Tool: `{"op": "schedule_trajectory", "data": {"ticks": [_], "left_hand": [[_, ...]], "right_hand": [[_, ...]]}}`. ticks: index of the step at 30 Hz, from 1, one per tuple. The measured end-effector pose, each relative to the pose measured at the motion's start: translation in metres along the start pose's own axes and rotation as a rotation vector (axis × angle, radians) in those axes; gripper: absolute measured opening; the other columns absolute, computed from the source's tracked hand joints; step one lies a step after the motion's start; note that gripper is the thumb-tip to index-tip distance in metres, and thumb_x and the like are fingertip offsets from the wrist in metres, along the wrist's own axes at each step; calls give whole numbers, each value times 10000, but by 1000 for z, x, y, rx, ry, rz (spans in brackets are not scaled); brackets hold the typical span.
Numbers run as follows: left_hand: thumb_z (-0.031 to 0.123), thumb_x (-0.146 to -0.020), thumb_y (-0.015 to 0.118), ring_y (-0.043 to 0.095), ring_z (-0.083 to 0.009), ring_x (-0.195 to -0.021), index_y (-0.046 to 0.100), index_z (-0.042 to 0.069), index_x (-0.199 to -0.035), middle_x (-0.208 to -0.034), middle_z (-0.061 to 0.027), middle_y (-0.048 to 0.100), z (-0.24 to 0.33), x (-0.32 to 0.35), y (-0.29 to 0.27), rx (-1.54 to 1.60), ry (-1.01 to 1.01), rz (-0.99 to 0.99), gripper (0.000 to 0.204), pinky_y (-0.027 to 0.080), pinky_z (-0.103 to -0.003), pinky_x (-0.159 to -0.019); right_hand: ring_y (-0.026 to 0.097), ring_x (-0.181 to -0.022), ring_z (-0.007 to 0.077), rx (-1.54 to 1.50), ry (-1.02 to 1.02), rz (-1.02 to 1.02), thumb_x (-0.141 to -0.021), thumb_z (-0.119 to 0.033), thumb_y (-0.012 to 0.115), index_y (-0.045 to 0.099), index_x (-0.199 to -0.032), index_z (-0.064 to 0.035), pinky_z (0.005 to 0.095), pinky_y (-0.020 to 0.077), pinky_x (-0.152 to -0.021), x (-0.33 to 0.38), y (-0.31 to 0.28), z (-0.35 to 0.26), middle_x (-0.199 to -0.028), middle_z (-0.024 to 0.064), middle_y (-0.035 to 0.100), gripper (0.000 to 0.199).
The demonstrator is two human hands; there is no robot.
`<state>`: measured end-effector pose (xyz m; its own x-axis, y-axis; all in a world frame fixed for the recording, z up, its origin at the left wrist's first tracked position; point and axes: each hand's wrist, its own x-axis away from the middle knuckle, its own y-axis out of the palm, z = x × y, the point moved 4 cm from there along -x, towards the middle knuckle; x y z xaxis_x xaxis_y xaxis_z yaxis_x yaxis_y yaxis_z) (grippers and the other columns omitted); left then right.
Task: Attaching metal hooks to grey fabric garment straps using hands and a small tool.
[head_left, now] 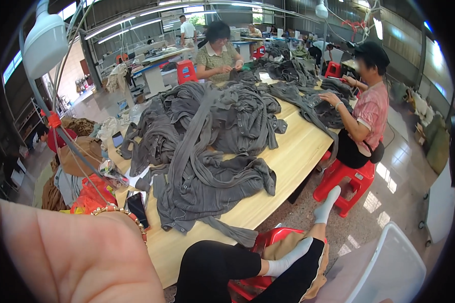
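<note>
My left hand [81,252] is raised very close to the camera at the lower left, palm showing. A beaded bracelet [136,225] circles its wrist. Its fingers lie outside the picture, so whether it holds anything is hidden. My right hand is out of view. Beyond the wrist, a black phone [137,210] rests at the near left edge of the pale wooden table [268,202]. A crumpled dark grey buttoned garment [207,194] is spread in front of me, with a heap of similar garments [237,118] behind it.
Two people [220,53] [369,108] handle grey garments across the table and at its right. A lamp on a pole [45,43] stands at left, near a red bag [92,196]. My socked feet [290,257] are near a red stool [274,237]; a white bin [389,267] stands lower right.
</note>
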<state>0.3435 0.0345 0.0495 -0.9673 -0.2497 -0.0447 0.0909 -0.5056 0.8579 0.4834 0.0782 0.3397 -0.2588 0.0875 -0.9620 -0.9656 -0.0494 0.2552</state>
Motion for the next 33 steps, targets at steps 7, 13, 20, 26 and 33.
{"op": "schedule_trajectory", "data": {"ticks": [7,13,20,26,33], "left_hand": [[429,-995,476,665,-274,-912,626,70,-1088,-984,-110,682,43,-4,21,135,24,-48,399,520,-480,-797],[410,-1000,475,660,-268,-934,623,68,-1101,-1007,-110,679,87,35,36,231,42,-76,387,515,-470,-816],[388,-1005,473,654,-261,-959,620,65,-1117,-1033,-109,676,109,102,54,380,20,-94,372,510,-458,-838],[370,-1009,471,649,-255,-981,617,63,-1131,-1056,-108,673,108,161,76,496,-64,-119,361,505,-448,-857],[348,-1015,470,643,-248,-1006,614,61,-1147,-1083,-107,669,85,212,109,669,-276,-140,348,499,-436,-879]], "right_hand": [[546,-701,122,-169,-30,-109,-994,-239,571,591,-1122,-2,226,436,-574,-36,58,34,-1001,105,578,270],[540,-703,120,-333,-59,-173,-992,-239,571,589,-1107,-5,223,430,-574,-53,131,62,-985,98,570,261],[534,-704,118,-487,-49,-207,-991,-240,572,588,-1090,-9,220,422,-575,-47,207,82,-967,91,561,252],[528,-706,116,-564,-61,-224,-989,-241,573,586,-1076,-12,218,416,-575,-40,250,81,-951,84,553,244],[521,-708,114,-541,-53,-222,-988,-241,573,585,-1059,-16,215,408,-576,-33,253,63,-933,77,543,236]]}}
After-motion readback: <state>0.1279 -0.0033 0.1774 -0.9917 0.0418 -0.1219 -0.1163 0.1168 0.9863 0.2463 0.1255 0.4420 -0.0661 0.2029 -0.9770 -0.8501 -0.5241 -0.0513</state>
